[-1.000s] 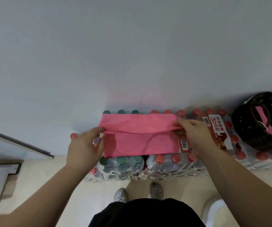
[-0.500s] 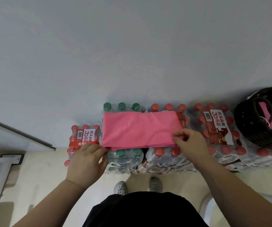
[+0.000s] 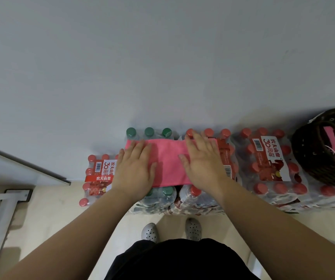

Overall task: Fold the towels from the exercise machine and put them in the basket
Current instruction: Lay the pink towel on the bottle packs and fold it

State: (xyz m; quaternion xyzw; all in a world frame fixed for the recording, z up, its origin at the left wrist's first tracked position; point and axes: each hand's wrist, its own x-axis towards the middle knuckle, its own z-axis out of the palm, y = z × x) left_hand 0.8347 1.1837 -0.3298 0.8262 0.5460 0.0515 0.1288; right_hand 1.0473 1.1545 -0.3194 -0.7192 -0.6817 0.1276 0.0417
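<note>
Towel [image 3: 168,161], pink, lay folded flat on shrink-wrapped bottle packs [image 3: 267,164] by wall, long axis running left to right. Left hand [image 3: 135,170] pressed on its left end, right hand [image 3: 202,160] on its right end; fingers of both spread flat, palms down, pinching nothing. Basket [image 3: 322,152] stood well right of towel, nearer right hand, pink cloth already inside. Judgement: next fold likely brings one end over other.

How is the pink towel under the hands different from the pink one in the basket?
The pink towel under the hands lies flat and folded on the packs of water bottles; the pink towel in the basket sits tucked inside the dark woven basket, mostly hidden. The left hand and right hand press the first one; nothing touches the second. Both are the same pink.
</note>
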